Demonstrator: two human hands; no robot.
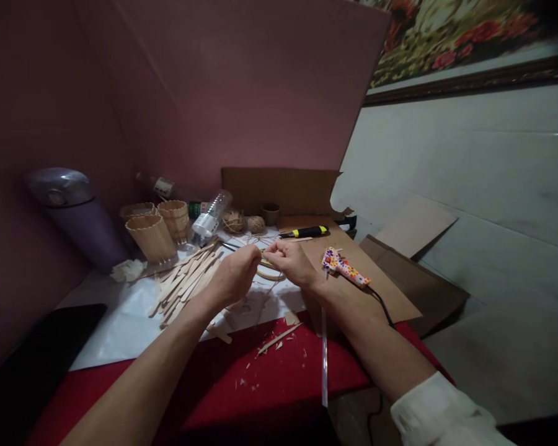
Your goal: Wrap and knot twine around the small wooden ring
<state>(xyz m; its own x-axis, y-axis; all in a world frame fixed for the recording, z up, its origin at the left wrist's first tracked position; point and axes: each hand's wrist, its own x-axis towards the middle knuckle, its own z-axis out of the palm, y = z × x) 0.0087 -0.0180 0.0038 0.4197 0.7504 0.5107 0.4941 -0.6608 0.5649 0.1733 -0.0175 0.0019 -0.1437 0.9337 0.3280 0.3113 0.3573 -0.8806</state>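
- Meeting over the white sheet [121, 328], the left hand [240, 272] and right hand [292, 262] have their fingertips almost together.
- The left hand's fingers are curled inward; from where I stand I can't tell whether they grip anything.
- The right hand's thumb and forefinger are drawn into a pinch, but whatever might be between them is too small for me to make out.
- Just beneath the two hands lies a thin yellowish ring [270, 277], partly hidden by them.
- Beside the left wrist I see a loose pile of flat wooden sticks [188, 279].
- To the right, on the cardboard [390, 291], sit a flowered glue gun [346, 267] and, farther back, a yellow-and-black cutter [310, 231].
- Behind the hands rest two twine balls [233, 221], near a clear bottle [211, 214].
- Wood scraps [279, 339] litter the red cloth [204, 384].
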